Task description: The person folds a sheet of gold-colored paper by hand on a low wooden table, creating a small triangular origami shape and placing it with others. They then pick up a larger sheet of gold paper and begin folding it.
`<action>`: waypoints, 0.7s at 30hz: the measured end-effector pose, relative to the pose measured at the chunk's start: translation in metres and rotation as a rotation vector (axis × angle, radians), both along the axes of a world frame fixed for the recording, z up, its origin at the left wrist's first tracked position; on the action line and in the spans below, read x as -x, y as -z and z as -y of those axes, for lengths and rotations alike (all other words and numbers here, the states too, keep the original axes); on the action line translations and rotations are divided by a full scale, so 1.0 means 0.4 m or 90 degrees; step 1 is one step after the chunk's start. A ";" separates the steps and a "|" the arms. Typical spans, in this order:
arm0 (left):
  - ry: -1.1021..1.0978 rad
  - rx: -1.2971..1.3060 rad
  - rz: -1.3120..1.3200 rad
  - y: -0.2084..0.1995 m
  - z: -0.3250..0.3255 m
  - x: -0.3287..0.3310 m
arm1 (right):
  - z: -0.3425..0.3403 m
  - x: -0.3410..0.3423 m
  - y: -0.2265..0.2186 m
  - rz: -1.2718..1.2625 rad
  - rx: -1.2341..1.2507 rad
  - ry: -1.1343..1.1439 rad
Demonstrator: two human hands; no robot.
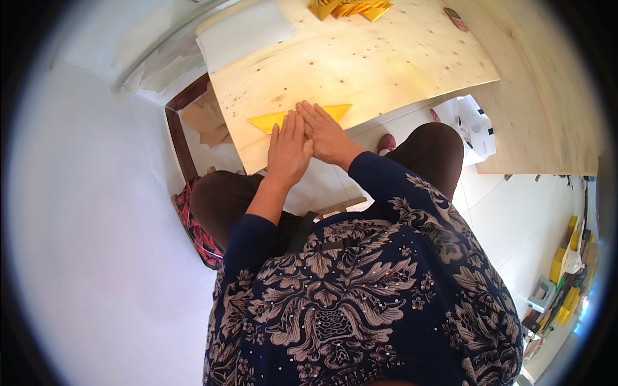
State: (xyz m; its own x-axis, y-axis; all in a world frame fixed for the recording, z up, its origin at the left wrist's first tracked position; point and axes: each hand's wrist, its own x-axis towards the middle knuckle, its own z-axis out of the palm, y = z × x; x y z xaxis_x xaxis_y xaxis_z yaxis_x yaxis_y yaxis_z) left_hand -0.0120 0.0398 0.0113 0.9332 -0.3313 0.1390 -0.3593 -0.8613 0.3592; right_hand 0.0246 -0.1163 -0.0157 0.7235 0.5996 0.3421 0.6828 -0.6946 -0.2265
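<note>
A folded sheet of shiny yellow paper [264,123] lies flat near the front edge of the wooden table [360,71]. It has a long, low shape with slanted, pointed ends. My left hand [289,147] rests on its middle with the fingers stretched out and close together. Right beside it, my right hand [326,136] lies flat on the paper, fingers extended, its thumb side touching the left hand. Both hands cover the middle of the paper's front edge. At the far side of the table is a pile of folded golden paper pieces [351,8].
A white sheet [244,35] lies at the table's far left, and a small red phone-like device [456,19] at its far right corner. A white bag [473,128] stands beside my right knee. Brown cardboard [207,116] is left of the table.
</note>
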 end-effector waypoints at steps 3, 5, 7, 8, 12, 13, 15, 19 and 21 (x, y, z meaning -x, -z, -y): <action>-0.005 -0.002 -0.037 0.014 0.010 0.013 | 0.025 0.009 -0.005 -0.002 0.037 -0.009; 0.001 -0.033 -0.023 0.017 0.003 0.008 | 0.065 0.012 -0.020 -0.008 0.006 -0.036; 0.010 -0.078 -0.024 0.017 0.001 0.008 | 0.108 0.023 -0.034 -0.030 0.029 -0.028; 0.023 -0.086 -0.021 0.016 0.000 0.008 | 0.128 0.033 -0.038 -0.037 0.034 -0.024; 0.015 -0.086 -0.016 0.010 0.005 0.012 | 0.178 0.053 -0.051 -0.065 0.088 -0.027; 0.014 -0.083 -0.021 0.008 0.005 0.013 | 0.180 0.056 -0.052 -0.053 0.087 -0.026; 0.018 -0.082 -0.032 0.006 0.001 0.011 | 0.176 0.063 -0.060 -0.039 0.095 -0.012; 0.058 -0.089 -0.031 0.001 -0.016 -0.005 | 0.141 0.101 -0.089 -0.019 0.116 0.052; 0.107 -0.086 -0.019 -0.006 -0.036 -0.026 | 0.110 0.118 -0.107 -0.026 0.128 0.092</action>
